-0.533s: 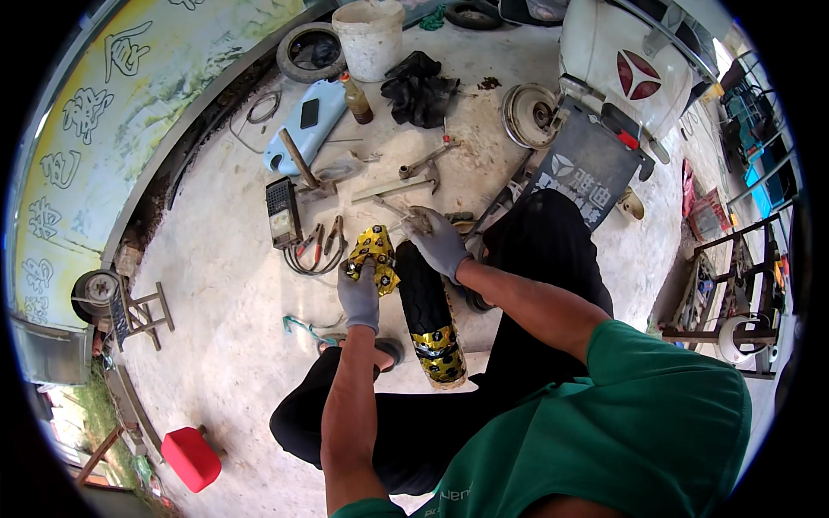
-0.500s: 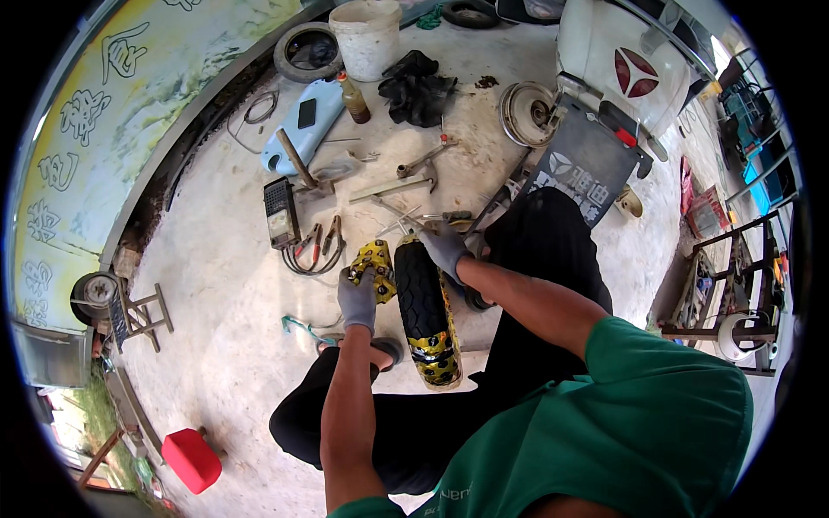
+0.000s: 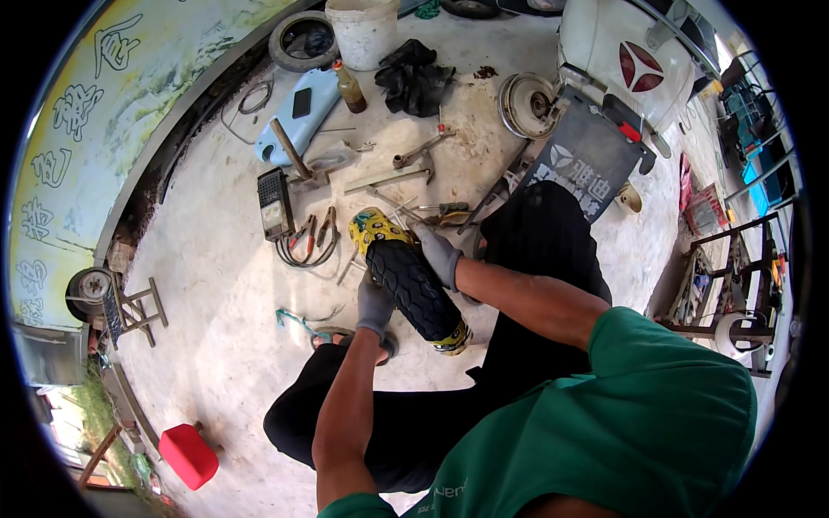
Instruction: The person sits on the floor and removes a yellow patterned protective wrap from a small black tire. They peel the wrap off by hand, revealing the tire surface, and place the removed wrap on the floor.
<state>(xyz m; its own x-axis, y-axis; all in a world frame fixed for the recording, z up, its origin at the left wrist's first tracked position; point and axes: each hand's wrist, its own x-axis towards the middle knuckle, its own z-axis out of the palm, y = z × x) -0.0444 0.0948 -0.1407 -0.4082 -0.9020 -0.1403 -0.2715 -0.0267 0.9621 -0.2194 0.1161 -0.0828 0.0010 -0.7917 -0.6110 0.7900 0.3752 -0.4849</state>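
Note:
A black tyre (image 3: 416, 289) with chunky tread stands between my knees, tilted with its far end to the left. Yellow wrapping (image 3: 378, 226) with black patches covers its far end, and more of it shows at the near end. My left hand (image 3: 376, 304), in a grey glove, presses against the tyre's left side. On the opposite side my right hand (image 3: 439, 255), gloved too, grips near the wrapping's edge. Both hands are closed on the tyre, though some fingertips are hidden behind it. Just beyond it lie thin metal rods and a screwdriver (image 3: 442, 208).
Clamp leads (image 3: 313, 237) and a black-fronted box (image 3: 275, 204) lie to the left. Farther off are a hammer (image 3: 295, 155), a blue plastic panel (image 3: 300, 116), a bottle (image 3: 350, 88) and a white bucket (image 3: 363, 34). A white scooter (image 3: 604, 52) stands at the far right.
Loose wrapping in my left hand now lies over the tyre's far end. The tyre has tilted, its far end swinging left. My left hand has moved right onto its side.

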